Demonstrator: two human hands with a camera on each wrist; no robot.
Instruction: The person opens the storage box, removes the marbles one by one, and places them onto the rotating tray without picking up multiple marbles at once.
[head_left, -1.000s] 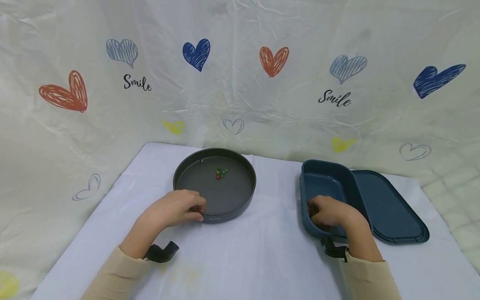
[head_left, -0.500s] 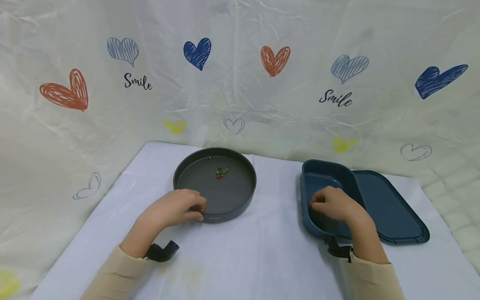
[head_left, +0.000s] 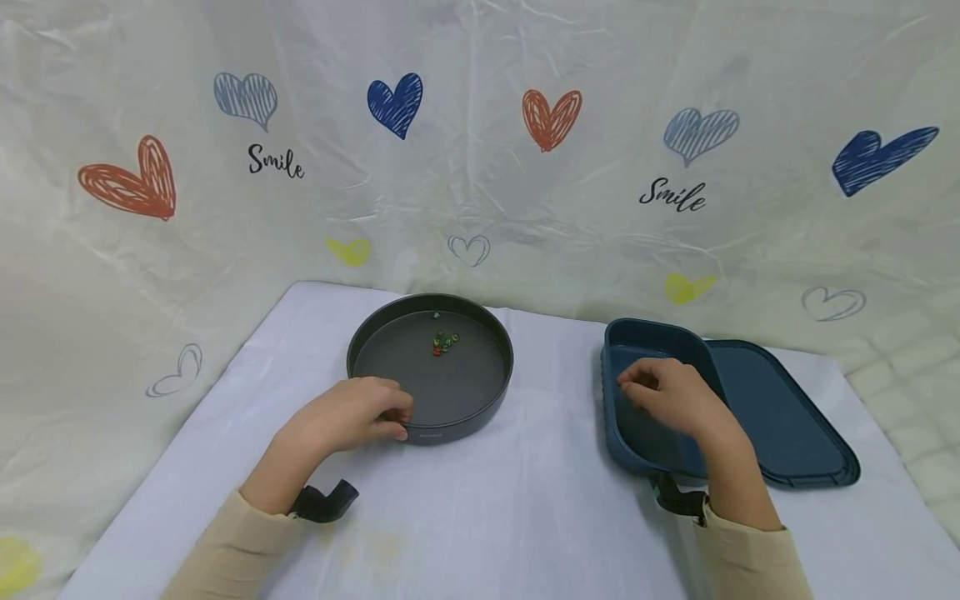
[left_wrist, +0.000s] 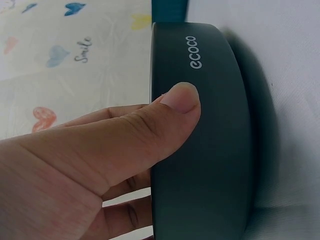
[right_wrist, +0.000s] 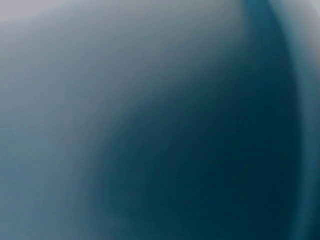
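Note:
On the left of the table stands a shallow round dark grey pan (head_left: 431,392), marked "ecoco" on its side. My left hand (head_left: 356,414) grips its near-left rim, with the thumb (left_wrist: 172,112) against the outer wall and the fingers over the inside. Several small green, yellow and red beads (head_left: 442,342) sit in the pan, and one green bead (head_left: 436,316) lies apart near the far wall. My right hand (head_left: 671,396) is over a deep blue box (head_left: 611,417), fingers bent and tips close together. Whether something small is between them cannot be seen. The right wrist view shows only blurred blue.
A flat blue lid (head_left: 787,417) lies against the right side of the box. White cloth (head_left: 555,467) covers the table. A pale curtain (head_left: 465,183) printed with hearts hangs behind it.
My right hand has risen from low inside the blue box. The lone bead has rolled rightward along the pan's far wall. My left hand keeps its hold on the rim.

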